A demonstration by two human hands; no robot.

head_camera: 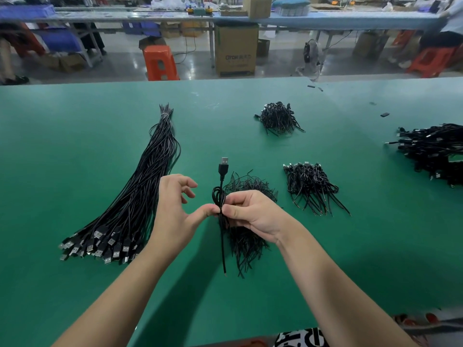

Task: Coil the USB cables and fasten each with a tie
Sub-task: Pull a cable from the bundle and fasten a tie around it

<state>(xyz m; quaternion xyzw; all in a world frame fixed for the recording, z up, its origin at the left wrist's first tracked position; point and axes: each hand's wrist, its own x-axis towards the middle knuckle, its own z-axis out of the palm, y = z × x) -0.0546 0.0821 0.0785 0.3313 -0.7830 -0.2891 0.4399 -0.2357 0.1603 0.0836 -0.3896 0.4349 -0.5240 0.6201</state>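
While held above the green table [75, 284], cable: a black USB cable [221, 196], small loop pinched mid-length, plug up, tail hanging.
Left hand [175, 216]: thumb and forefinger pinched on it, other fingers spread.
Right hand [253, 212]: fingers curled round the coil.
Writing: box [235, 50] print unreadable.
Piles: five cable heaps counted.

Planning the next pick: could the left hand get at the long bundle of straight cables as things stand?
Probably yes, once freed. The bundle of straight cables lies right beside the left hand, nothing between. But that hand now pinches the coiled cable together with the right hand.
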